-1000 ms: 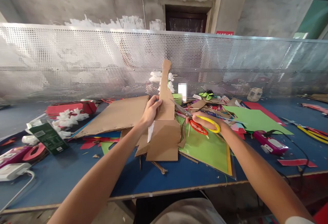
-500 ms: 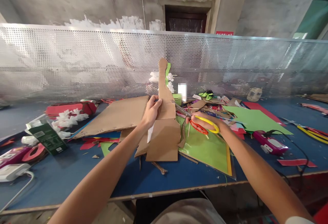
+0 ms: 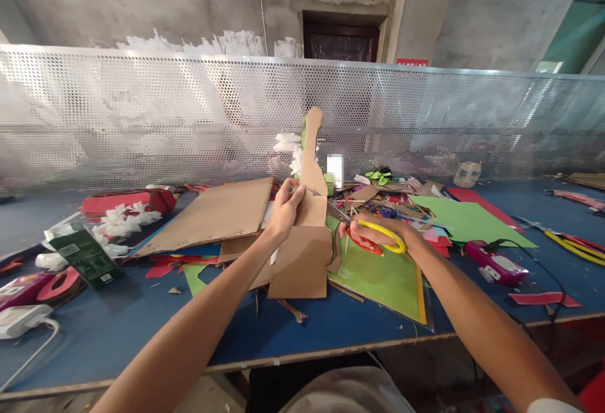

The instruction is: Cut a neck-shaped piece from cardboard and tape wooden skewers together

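Note:
A piece of brown cardboard (image 3: 312, 154) with a narrow, rounded upper end stands upright in front of me. My left hand (image 3: 286, 210) grips its lower left side, thumb on the near face. In my right hand (image 3: 366, 227) are scissors (image 3: 392, 236) with one yellow and one red handle loop. Their blades point left and meet the cardboard's lower right part; whether they are closed there I cannot tell. Below lies a larger flat cardboard piece (image 3: 300, 261). A green sheet (image 3: 378, 280) rests under my right hand.
A big cardboard sheet (image 3: 208, 214) lies to the left, near a dark green box (image 3: 85, 252) and white crumpled flowers (image 3: 125, 221). On the right are a light green sheet (image 3: 463, 217), a magenta device (image 3: 496, 263) and another pair of scissors (image 3: 567, 243). A perforated metal panel (image 3: 165, 116) stands behind.
The cardboard has turned, its upper end leaning further right. My left hand has shifted slightly right with it. The scissors have moved slightly down, still against the cardboard.

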Tool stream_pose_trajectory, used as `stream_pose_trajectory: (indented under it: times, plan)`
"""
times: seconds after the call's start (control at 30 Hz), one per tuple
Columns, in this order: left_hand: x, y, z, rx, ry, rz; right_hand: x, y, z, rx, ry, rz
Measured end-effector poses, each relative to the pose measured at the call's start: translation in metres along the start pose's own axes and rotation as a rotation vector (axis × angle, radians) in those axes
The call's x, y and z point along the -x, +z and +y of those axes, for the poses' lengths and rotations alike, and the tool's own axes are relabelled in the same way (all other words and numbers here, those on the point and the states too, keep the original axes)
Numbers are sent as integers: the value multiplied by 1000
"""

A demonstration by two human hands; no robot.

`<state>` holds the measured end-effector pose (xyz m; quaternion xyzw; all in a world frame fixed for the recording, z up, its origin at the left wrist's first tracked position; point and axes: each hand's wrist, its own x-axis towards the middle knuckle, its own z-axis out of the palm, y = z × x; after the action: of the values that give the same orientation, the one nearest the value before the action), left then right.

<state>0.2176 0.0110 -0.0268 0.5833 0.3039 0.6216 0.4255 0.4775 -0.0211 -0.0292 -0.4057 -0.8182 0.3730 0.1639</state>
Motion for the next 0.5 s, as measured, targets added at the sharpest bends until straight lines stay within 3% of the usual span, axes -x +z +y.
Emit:
stream_pose_trajectory:
  times: [0.17, 0.5]
  plan:
    - [5, 5, 6, -27, -15, -9, -2, -3, 22, 25, -30, -103]
    - [11, 18, 4, -120, 7, 168, -12, 6, 12, 37, -85, -83]
